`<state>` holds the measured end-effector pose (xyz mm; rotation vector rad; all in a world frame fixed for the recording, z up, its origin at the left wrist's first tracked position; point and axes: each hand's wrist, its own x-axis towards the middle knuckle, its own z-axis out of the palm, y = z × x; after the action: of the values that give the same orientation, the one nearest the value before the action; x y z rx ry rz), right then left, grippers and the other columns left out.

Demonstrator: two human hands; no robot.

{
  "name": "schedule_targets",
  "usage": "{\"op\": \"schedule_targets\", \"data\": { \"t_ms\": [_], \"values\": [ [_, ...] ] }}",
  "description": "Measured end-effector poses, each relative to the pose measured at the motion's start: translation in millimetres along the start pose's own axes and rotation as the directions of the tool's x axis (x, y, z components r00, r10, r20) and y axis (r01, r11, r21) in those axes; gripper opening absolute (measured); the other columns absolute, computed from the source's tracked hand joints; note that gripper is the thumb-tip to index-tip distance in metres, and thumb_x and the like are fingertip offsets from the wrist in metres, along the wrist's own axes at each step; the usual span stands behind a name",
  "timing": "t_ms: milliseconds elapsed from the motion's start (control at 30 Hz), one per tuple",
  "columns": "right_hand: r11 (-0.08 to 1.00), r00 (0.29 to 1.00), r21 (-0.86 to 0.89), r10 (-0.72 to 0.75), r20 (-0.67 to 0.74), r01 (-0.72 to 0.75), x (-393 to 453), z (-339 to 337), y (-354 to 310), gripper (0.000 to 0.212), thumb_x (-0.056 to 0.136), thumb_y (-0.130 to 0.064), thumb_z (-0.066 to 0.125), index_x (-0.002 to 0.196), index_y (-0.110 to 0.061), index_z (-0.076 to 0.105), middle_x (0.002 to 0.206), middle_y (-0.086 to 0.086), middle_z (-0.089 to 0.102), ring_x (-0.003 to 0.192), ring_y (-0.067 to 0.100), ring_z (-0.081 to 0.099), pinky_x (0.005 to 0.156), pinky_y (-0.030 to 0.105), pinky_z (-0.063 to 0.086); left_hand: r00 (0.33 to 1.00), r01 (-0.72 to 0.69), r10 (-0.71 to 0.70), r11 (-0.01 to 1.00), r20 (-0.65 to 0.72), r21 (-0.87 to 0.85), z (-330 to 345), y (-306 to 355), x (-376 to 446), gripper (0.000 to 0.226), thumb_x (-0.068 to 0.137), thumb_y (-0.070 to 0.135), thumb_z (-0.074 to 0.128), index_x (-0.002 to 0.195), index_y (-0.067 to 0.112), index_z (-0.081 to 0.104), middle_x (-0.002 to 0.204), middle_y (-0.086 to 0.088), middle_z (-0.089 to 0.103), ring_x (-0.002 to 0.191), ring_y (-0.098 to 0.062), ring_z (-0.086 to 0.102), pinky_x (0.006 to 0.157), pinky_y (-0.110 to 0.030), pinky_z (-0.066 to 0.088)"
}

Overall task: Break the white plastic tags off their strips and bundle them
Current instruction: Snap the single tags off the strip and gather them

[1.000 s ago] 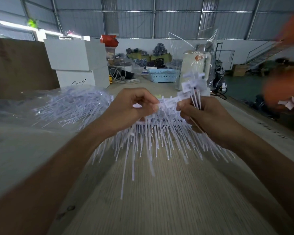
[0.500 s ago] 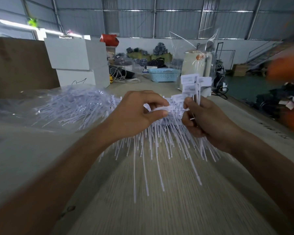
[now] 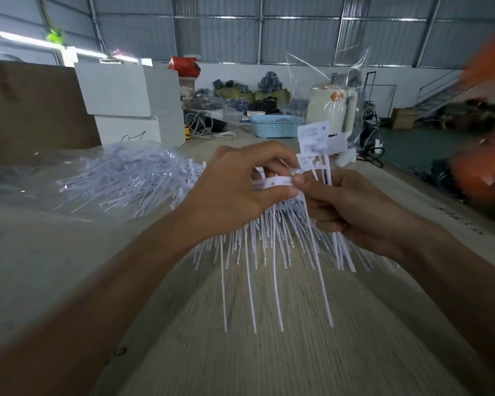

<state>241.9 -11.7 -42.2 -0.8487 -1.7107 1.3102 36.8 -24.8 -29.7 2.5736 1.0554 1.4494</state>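
Note:
My left hand (image 3: pixel 235 192) pinches a white strip of plastic tags (image 3: pixel 272 182) between thumb and fingers, and its many thin tails (image 3: pixel 257 252) hang down over the table. My right hand (image 3: pixel 346 204) grips a small bundle of broken-off tags (image 3: pixel 320 141), whose flat heads stick up above the fist. The right thumb and forefinger touch the strip's end beside the left thumb. A large heap of loose white tags (image 3: pixel 132 178) lies on clear plastic at the left.
The pale wooden table (image 3: pixel 269 352) runs forward below my arms. White boxes (image 3: pixel 132 101) and a brown board (image 3: pixel 32 110) stand at the back left. A blue basket (image 3: pixel 275 125) and a cream appliance in a clear bag (image 3: pixel 332 110) stand behind. Blurred orange shapes (image 3: pixel 480 167) fill the right edge.
Both hands have risen and come closer together. The bundle in my right hand now stands more upright, and the strip's tails hang in a narrower bunch.

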Motion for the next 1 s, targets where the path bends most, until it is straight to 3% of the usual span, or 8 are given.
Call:
{"op": "schedule_targets", "data": {
  "t_ms": [100, 167, 300, 433, 600, 700, 833, 1000],
  "values": [
    [1.000, 1.000, -0.003, 0.019, 0.016, -0.019, 0, 0, -1, 0.028, 0.092, -0.035, 0.062, 0.079, -0.011, 0.056, 0.057, -0.007, 0.023, 0.046, 0.009, 0.017, 0.041, 0.020, 0.018, 1.000, 0.008, -0.008, 0.999, -0.005, -0.045, 0, -3, 1, 0.029, 0.080, 0.027, 0.083, 0.104, 0.016, 0.070, 0.095, 0.010, 0.074, 0.093, 0.001, 0.068, 0.078, -0.030, 0.056],
    [1.000, 1.000, 0.025, 0.018, -0.024, -0.017, 0, -2, -3, 0.031, 0.096, -0.035, 0.059, 0.069, -0.021, 0.064, 0.056, -0.007, 0.029, 0.045, 0.009, 0.019, 0.040, 0.020, 0.019, 1.000, 0.020, -0.019, 0.999, 0.012, -0.045, 0, -7, 1, 0.027, 0.086, 0.028, 0.078, 0.109, 0.018, 0.068, 0.099, 0.011, 0.073, 0.096, 0.000, 0.067, 0.078, -0.025, 0.054],
    [0.997, 0.991, 0.074, 0.038, -0.132, -0.028, 1, -7, -4, 0.028, 0.100, -0.031, 0.056, 0.076, -0.016, 0.059, 0.059, -0.004, 0.044, 0.049, 0.011, 0.020, 0.039, 0.021, 0.019, 0.990, 0.077, -0.080, 0.997, 0.117, 0.029, 0, -18, -1, 0.034, 0.089, 0.033, 0.074, 0.121, 0.025, 0.066, 0.105, 0.011, 0.072, 0.097, 0.001, 0.065, 0.080, -0.016, 0.049],
    [0.997, 0.991, 0.081, 0.020, -0.131, -0.010, 1, -5, -1, 0.028, 0.098, -0.034, 0.058, 0.076, -0.016, 0.054, 0.058, -0.002, 0.046, 0.050, 0.012, 0.018, 0.045, 0.027, 0.014, 0.993, 0.035, -0.055, 0.982, 0.106, 0.185, 4, -22, -3, 0.029, 0.088, 0.032, 0.072, 0.116, 0.025, 0.069, 0.104, 0.005, 0.073, 0.092, -0.012, 0.065, 0.080, -0.038, 0.055],
    [0.998, 0.993, 0.004, -0.060, -0.105, 0.061, -3, 0, -7, 0.021, 0.090, -0.031, 0.066, 0.086, -0.012, 0.061, 0.064, 0.002, 0.060, 0.043, 0.008, 0.024, 0.042, 0.020, 0.019, 0.999, -0.024, 0.013, 0.964, 0.043, 0.265, 2, -25, -2, 0.028, 0.093, 0.029, 0.061, 0.114, 0.015, 0.073, 0.105, 0.002, 0.074, 0.095, -0.020, 0.064, 0.082, -0.043, 0.053],
    [0.972, 0.978, -0.178, -0.177, -0.111, 0.156, -5, 5, -6, 0.021, 0.099, -0.022, 0.060, 0.079, -0.015, 0.063, 0.056, -0.001, 0.059, 0.039, 0.004, 0.032, 0.041, 0.019, 0.027, 0.999, -0.029, 0.016, 0.965, 0.050, 0.261, 1, -26, -2, 0.027, 0.095, 0.029, 0.058, 0.112, 0.014, 0.074, 0.102, 0.002, 0.074, 0.094, -0.020, 0.063, 0.078, -0.044, 0.053],
    [0.824, 0.919, -0.480, -0.386, -0.084, 0.302, -7, 5, -8, 0.031, 0.099, -0.013, 0.061, 0.069, -0.005, 0.060, 0.052, -0.001, 0.058, 0.040, 0.001, 0.046, 0.048, 0.008, 0.036, 0.991, 0.062, -0.079, 0.986, 0.105, 0.156, 1, -25, -2, 0.019, 0.096, 0.024, 0.062, 0.109, 0.018, 0.074, 0.099, -0.001, 0.074, 0.089, -0.017, 0.064, 0.079, -0.038, 0.051],
    [0.681, 0.882, -0.638, -0.472, -0.009, 0.359, -5, 2, -9, 0.028, 0.098, -0.012, 0.061, 0.075, -0.026, 0.057, 0.059, -0.006, 0.057, 0.049, 0.000, 0.050, 0.054, 0.009, 0.036, 0.980, 0.118, -0.125, 0.992, 0.152, 0.050, 1, -23, -1, 0.016, 0.097, 0.016, 0.062, 0.090, 0.013, 0.076, 0.088, 0.003, 0.075, 0.079, -0.014, 0.066, 0.075, -0.027, 0.048]
  ]
}}
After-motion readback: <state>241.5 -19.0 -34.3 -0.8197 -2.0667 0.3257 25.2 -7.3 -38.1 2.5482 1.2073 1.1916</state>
